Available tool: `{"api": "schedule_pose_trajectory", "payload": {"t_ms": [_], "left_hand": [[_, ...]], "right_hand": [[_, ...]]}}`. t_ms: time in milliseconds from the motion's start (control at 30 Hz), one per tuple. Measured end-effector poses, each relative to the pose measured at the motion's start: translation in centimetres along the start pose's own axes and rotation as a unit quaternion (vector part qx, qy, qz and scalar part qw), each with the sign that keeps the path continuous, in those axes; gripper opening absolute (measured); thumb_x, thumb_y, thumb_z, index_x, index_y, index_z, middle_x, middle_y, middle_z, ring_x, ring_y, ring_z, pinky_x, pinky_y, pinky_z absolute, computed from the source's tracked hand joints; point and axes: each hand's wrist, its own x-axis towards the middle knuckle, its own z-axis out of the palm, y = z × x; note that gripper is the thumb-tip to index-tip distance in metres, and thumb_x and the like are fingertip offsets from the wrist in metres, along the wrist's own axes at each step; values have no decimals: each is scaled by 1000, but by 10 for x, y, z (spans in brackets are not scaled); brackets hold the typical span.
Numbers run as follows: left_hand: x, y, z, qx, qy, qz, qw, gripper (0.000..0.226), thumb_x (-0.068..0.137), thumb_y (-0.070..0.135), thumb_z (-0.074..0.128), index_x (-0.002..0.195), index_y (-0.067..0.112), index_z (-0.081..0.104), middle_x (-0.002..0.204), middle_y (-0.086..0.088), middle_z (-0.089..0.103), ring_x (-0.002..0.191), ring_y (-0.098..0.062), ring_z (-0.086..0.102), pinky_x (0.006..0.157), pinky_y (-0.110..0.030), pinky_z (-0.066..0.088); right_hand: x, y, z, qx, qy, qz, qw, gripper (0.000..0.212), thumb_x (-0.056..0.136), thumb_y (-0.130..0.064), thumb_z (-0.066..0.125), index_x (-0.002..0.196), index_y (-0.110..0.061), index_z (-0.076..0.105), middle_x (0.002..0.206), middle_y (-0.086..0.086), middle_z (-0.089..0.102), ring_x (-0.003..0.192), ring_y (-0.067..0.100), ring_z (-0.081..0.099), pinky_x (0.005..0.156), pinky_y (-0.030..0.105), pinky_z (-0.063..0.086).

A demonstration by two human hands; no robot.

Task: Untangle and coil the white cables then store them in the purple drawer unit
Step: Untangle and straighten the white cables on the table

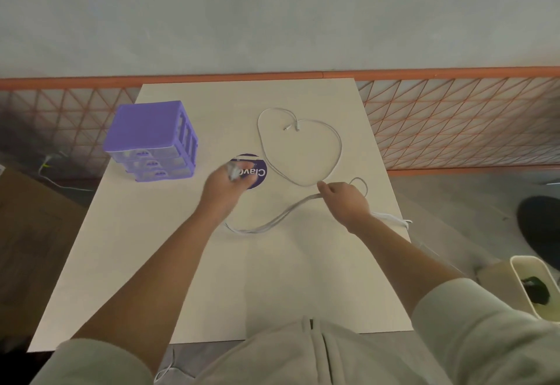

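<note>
On the pale square desk (169,263) stands a purple plastic drawer unit (153,142). My left hand (222,186) clamps one blurred end of the thin white cable (303,154). My right hand (344,199) pinches its doubled strands.

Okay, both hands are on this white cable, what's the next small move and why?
Probably wind another loop: the left hand grips a blurred bundle of white cable, the right hand pinches the slack, and a doubled run lies uncoiled on the table.
</note>
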Motion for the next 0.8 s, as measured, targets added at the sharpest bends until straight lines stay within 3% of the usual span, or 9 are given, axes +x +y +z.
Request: {"api": "schedule_pose_trajectory", "payload": {"t_ms": [100,200,367,500,567,633,800], "left_hand": [[-7,13,31,103,-112,33,988,25,93,34,62,115,24,69,102,9,68,94,-4,60,77,-8,40],[-14,18,54,175,-186,37,966,34,94,43,57,122,27,66,116,8,69,109,-8,61,88,-21,43],[-20,20,74,235,-186,44,953,28,93,48,56,105,27,70,100,1,69,93,-20,64,82,-37,51],[-21,23,85,255,-180,68,947,20,95,42,56,103,27,67,105,1,52,90,-20,58,80,-34,47],[-22,22,88,237,-197,49,950,20,97,39,53,102,23,63,105,3,58,94,-19,58,84,-36,46],[-22,21,91,195,-225,17,955,19,99,38,49,97,22,57,94,10,68,94,-16,60,84,-34,45],[-21,15,96,168,-226,-19,959,24,97,45,47,94,21,49,79,2,63,75,-17,56,74,-34,43]], "right_hand": [[-3,-6,1,18,-6,-10,1000,55,99,-50,27,67,-15,53,65,4,54,56,30,58,43,25,33],[-7,-7,1,37,-5,-23,999,57,100,-53,27,71,-13,57,65,3,54,58,28,57,43,26,32],[-12,-3,-4,73,2,-36,997,53,101,-54,28,64,-21,46,64,-1,49,68,24,51,51,32,31],[-13,1,-11,96,-8,-41,994,54,101,-54,30,60,-21,41,61,-2,44,63,21,45,52,33,31],[-13,4,-14,89,-17,-45,995,56,100,-57,30,61,-19,42,62,-1,46,61,21,46,53,33,32],[-14,7,-17,69,-24,-48,996,58,99,-60,28,64,-18,46,63,-1,49,58,21,47,54,31,34],[-16,23,-28,-6,-44,-90,995,62,86,-74,42,65,-16,42,57,-4,42,54,17,44,52,30,34]]}}
